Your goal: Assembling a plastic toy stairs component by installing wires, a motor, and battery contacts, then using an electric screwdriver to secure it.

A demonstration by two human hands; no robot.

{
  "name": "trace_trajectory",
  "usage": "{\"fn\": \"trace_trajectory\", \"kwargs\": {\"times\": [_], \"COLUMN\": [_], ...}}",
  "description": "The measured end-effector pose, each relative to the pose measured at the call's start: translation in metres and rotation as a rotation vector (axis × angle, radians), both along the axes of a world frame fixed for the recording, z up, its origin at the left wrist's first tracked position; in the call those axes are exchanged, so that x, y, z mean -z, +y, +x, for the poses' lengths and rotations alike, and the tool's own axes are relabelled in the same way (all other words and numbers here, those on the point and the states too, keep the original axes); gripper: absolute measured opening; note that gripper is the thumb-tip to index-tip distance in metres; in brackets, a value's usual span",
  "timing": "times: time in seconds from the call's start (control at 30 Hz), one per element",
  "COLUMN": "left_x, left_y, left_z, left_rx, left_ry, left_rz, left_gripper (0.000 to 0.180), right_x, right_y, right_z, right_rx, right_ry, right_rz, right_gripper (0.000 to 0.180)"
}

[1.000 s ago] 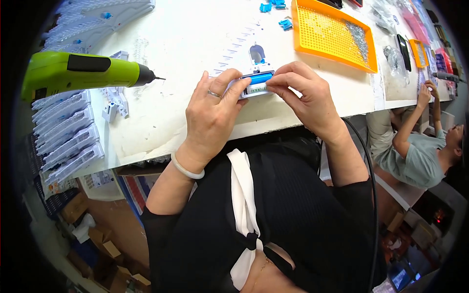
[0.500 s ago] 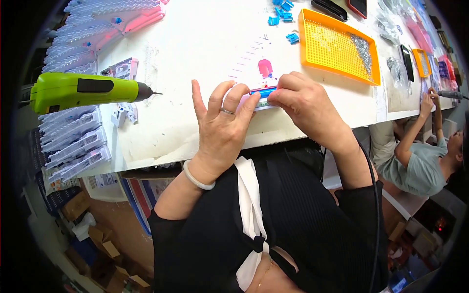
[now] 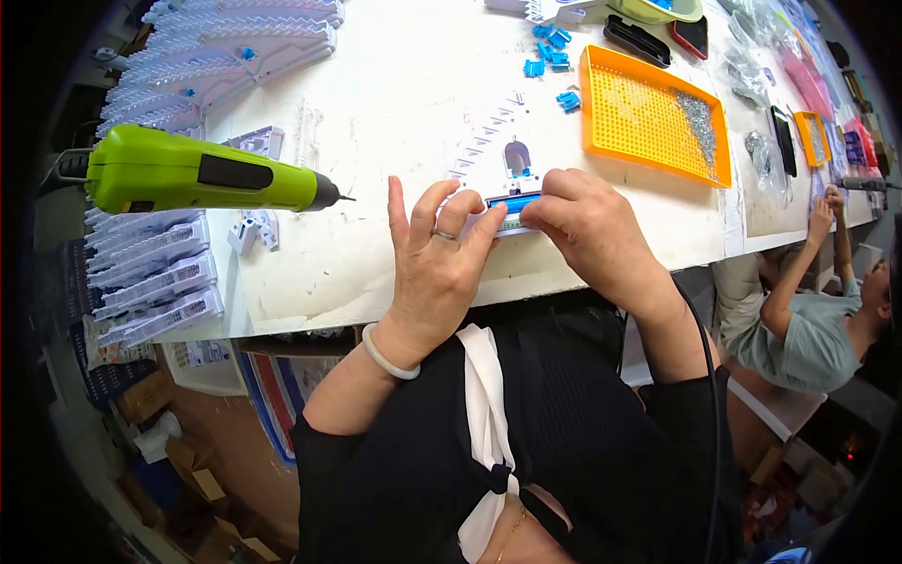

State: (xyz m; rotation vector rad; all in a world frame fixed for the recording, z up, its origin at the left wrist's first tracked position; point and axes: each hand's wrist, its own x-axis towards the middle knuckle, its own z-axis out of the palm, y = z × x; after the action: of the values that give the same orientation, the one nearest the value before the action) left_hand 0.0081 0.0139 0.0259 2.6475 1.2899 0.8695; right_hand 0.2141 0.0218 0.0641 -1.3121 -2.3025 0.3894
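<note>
Both hands work at the near end of a white plastic part with slanted teeth and a rounded opening. A blue strip lies across that end, with a thin green strip beside it. My left hand presses its thumb at the strip's left end; the index and middle fingers curl nearby and the little finger points up. At the right end, my right hand is closed in a pinch, thumb and index fingertips on the blue and green pieces. Whatever sits between those fingertips is hidden.
A green electric screwdriver juts in from the left. White toothed parts are stacked at the left. Blue clips lie near a yellow tray with small metal pieces. Another person works at the far right.
The view has shifted, so the table things sit lower in the picture. The screwdriver appears further right. Both hands stay at the same end of the white part.
</note>
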Motion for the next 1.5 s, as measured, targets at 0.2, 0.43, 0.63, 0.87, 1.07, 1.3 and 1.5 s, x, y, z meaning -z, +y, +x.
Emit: {"fn": "trace_trajectory", "kwargs": {"times": [0.2, 0.43, 0.63, 0.87, 1.07, 1.3, 1.5], "left_x": [0.001, 0.012, 0.023, 0.031, 0.034, 0.031, 0.031], "left_y": [-0.002, -0.011, -0.025, -0.035, -0.035, -0.034, -0.030], "left_z": [0.000, -0.003, -0.005, -0.005, -0.006, -0.004, -0.004], "left_rx": [-0.005, -0.005, -0.013, -0.043, -0.013, 0.001, 0.006], "left_ry": [-0.010, -0.024, -0.061, -0.068, -0.064, -0.102, -0.081], "left_rz": [-0.015, 0.030, 0.166, 0.247, 0.253, 0.204, 0.213], "left_gripper": [0.037, 0.037, 0.034, 0.031, 0.030, 0.029, 0.028], "right_x": [0.022, 0.032, 0.035, 0.045, 0.046, 0.040, 0.041], "right_y": [0.011, 0.016, -0.009, -0.015, -0.015, -0.013, -0.009], "right_z": [0.021, 0.027, 0.025, 0.023, 0.026, 0.026, 0.025], "right_rx": [0.310, 0.176, 0.098, 0.061, 0.030, 0.067, 0.057], "right_ry": [0.335, 0.535, 0.628, 0.706, 0.644, 0.606, 0.708], "right_rz": [-0.550, -0.917, -0.735, -0.723, -0.702, -0.739, -0.803], "right_gripper": [0.045, 0.056, 0.065, 0.066, 0.068, 0.067, 0.066]}}
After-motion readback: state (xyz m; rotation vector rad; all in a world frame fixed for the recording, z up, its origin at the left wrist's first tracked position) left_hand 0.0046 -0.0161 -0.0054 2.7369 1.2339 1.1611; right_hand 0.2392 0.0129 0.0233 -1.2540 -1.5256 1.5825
